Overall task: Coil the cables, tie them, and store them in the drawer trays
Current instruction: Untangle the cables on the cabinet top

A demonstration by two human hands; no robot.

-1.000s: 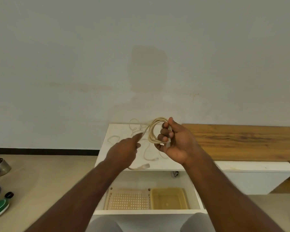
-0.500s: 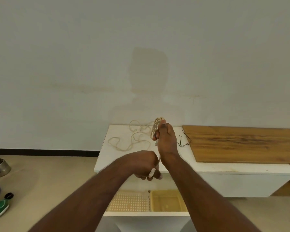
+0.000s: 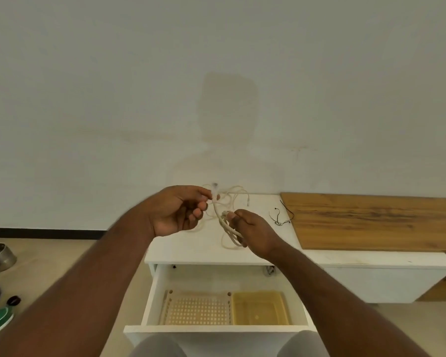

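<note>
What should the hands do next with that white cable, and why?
Probably wrap the plug end around the loops. The right hand holds the coiled white cable, the left hand pinches its loose plug end, and no tie is on it yet.

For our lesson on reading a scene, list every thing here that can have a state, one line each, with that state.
Left hand: pinches the cable's plug end, raised.
Right hand: grips the coiled loops.
Cream cable: partly coiled, not yet tied, held above the cabinet.
Second cream cable: loose, uncoiled on the cabinet top.
Black ties: lying loose, unused.
Drawer: pulled open.
Perforated tray: holds no cable.
Yellow tray: holds no cable.
</note>
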